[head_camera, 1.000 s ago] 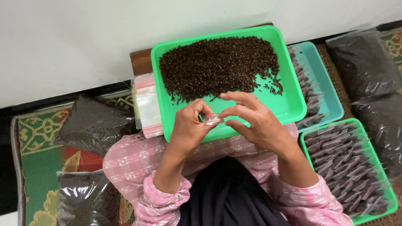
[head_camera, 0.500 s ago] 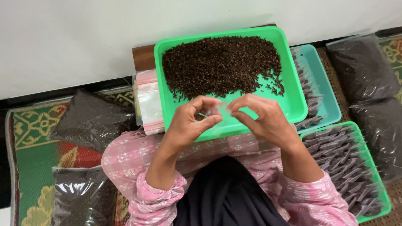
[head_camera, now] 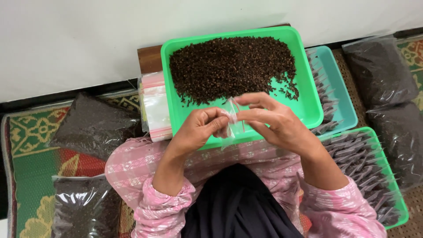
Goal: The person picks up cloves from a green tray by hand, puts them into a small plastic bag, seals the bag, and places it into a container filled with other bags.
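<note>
Over the green tray [head_camera: 304, 79], both hands' fingers [head_camera: 220, 121] pinched shut on a small clear bag [head_camera: 232, 119].

A small clear plastic pouch [head_camera: 231, 118], thin and glossy, crinkles between both hands. The green tray [head_camera: 304, 94] is smooth, shiny plastic; the dark cloves [head_camera: 229, 66] heaped in it look dry, rough and matt. Beside it, a stack of clear bags [head_camera: 154, 108] gleams. The pink sleeves [head_camera: 145, 165] are soft patterned cloth. The floor mat [head_camera: 33, 132] is woven and matt.
</note>
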